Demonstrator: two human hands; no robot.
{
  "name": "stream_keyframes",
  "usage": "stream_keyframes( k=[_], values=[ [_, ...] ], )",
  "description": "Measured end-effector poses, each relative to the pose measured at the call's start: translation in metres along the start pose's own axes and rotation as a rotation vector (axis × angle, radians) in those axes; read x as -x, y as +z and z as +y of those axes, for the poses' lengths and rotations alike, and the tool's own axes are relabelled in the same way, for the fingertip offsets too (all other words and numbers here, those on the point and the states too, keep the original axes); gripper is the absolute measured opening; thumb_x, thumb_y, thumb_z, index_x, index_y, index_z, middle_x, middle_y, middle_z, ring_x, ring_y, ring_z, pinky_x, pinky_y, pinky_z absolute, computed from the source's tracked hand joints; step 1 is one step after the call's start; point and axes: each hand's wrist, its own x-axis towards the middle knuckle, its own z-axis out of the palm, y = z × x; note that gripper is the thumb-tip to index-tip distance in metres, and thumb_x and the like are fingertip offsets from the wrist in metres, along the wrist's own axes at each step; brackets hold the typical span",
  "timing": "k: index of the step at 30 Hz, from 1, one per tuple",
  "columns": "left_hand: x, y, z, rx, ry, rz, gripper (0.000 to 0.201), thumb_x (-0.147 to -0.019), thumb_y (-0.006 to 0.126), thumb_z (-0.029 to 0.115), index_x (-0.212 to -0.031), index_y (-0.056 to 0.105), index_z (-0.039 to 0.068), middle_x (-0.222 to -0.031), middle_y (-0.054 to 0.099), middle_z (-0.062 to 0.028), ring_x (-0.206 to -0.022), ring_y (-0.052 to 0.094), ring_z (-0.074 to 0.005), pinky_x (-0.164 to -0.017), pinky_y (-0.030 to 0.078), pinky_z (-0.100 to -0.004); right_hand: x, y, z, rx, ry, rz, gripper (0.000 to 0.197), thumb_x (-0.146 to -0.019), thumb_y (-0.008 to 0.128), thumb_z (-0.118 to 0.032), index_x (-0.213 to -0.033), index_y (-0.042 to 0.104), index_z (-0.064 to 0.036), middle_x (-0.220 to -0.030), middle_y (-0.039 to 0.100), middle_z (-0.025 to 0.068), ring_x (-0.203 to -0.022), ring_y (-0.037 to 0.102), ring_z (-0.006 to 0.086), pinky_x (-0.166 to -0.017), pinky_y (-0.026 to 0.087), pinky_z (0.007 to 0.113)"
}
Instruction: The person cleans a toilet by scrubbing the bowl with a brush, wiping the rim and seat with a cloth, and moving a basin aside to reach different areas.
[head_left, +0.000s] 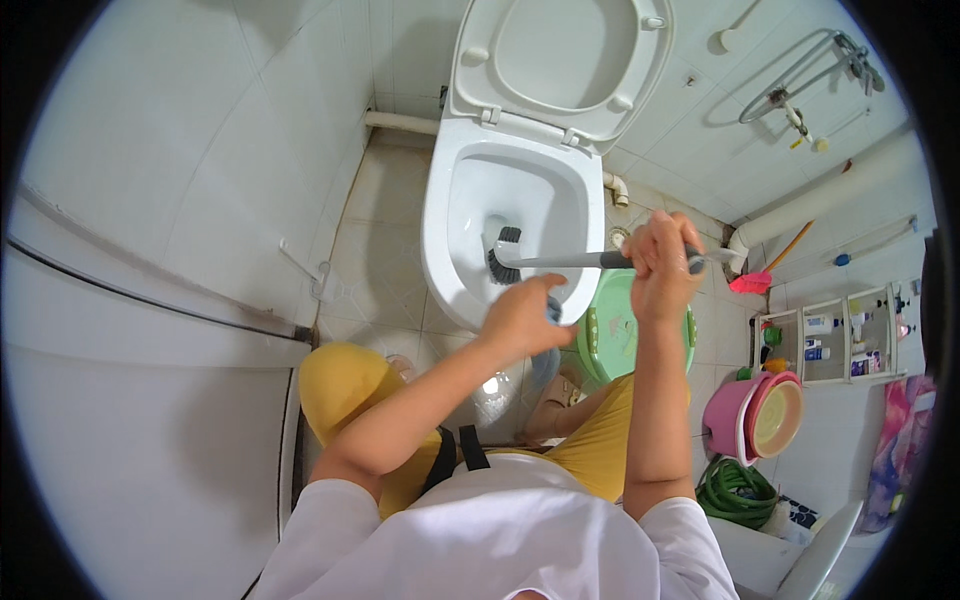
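Note:
My right hand (662, 262) is closed round the dark grip of a long-handled toilet brush (560, 260). Its black-bristled head (503, 255) is inside the bowl of a white toilet (437, 250), near the drain opening. The seat and lid (565, 50) are raised. My left hand (522, 318) is over the bowl's front rim, fingers curled round something bluish, mostly hidden. A bluish, see-through shape (545, 368) shows just below that hand; I cannot tell whether it belongs to the same thing.
A green plastic basin (612, 335) stands right of the toilet. Farther right are stacked pink basins (730, 410), a coiled green hose (735, 492), a bottle shelf (835, 335) and a red-headed brush (750, 283). A wall (200, 150) rises at left.

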Motion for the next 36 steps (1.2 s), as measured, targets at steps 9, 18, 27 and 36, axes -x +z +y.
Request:
stream_keyframes(
  k=[9,18,27,36],
  values=[
    [0.005,0.028,-0.024,-0.294,0.186,-0.332,0.057,-0.065,0.071,0.006,-0.119,0.056,0.006,-0.112,0.049,-0.0180,-0.106,0.053,-0.0365,-0.088,0.047,-0.0410,-0.023,0.001,0.088,0.097,-0.106,0.074,0.033,-0.089,0.057,-0.011,-0.064,0.035,-0.0128,-0.053,0.033,-0.0038,-0.045,0.030,0.0074,-0.053,0.039,0.028],
    [0.007,0.034,-0.062,-0.805,0.463,0.199,0.045,-0.065,0.073,0.010,-0.108,0.061,0.010,-0.103,0.051,-0.0117,-0.105,0.051,-0.0326,-0.079,0.050,-0.0452,-0.044,-0.003,0.139,0.061,-0.120,0.084,0.031,-0.091,0.056,-0.014,-0.066,0.037,-0.0114,-0.052,0.037,-0.0021,-0.044,0.033,0.0073,-0.052,0.043,0.029],
    [0.015,0.033,-0.046,-0.406,0.351,0.070,0.048,-0.061,0.075,0.012,-0.106,0.059,0.008,-0.112,0.048,-0.0105,-0.094,0.057,-0.0332,-0.072,0.052,-0.0402,-0.019,-0.047,0.048,-0.040,-0.002,-0.012,0.032,-0.093,0.055,-0.013,-0.067,0.035,-0.0139,-0.054,0.032,-0.0037,-0.047,0.032,0.0084,-0.053,0.036,0.029],
    [0.016,0.055,-0.014,-0.005,0.323,0.057,0.069,-0.072,0.069,0.014,-0.131,0.033,0.006,-0.132,0.040,-0.0157,-0.093,0.059,-0.0353,-0.076,0.050,-0.0444,0.038,-0.019,-0.042,0.071,-0.018,-0.261,0.030,-0.090,0.052,-0.012,-0.068,0.032,-0.0132,-0.051,0.029,-0.0043,-0.047,0.028,0.0077,-0.052,0.033,0.030]
  ],
)
